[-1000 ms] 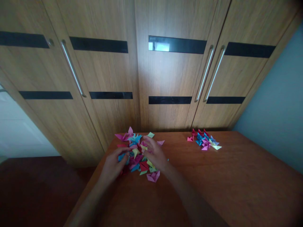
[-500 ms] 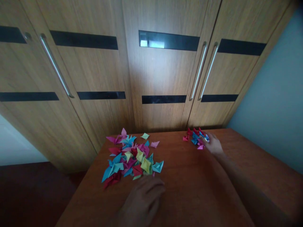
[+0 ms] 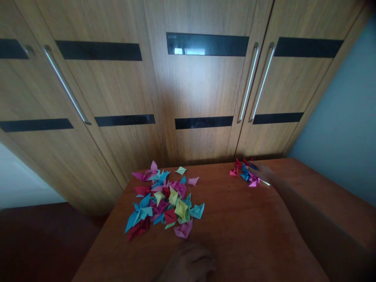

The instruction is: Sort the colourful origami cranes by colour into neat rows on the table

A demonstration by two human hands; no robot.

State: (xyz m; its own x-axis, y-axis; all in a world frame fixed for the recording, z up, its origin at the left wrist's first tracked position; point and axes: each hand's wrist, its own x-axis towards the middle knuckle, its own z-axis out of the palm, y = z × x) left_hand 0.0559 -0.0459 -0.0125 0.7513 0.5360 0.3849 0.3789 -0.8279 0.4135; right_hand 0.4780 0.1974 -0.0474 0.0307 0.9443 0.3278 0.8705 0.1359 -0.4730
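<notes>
My right hand reaches over a small group of folded paper pieces at the table's back right. Its fingers are stretched out over blue pieces, with a magenta piece beside them. A thin pale edge shows below the hand; the rest of that piece is hidden. My left hand rests low at the front, dim, its fingers loosely bent and nothing visible in them. Just beyond it lies a pink folded paper, at the near edge of a larger heap of origami pieces.
The brown table reaches back to a wooden wardrobe with metal handles. Red pieces lie left of my right hand. A pale green piece and a pink one lie apart from the heap.
My left hand has drawn back towards me, uncovering the pink folded paper. My right hand has shifted slightly right over the small group, and a pale edge now shows under it.
</notes>
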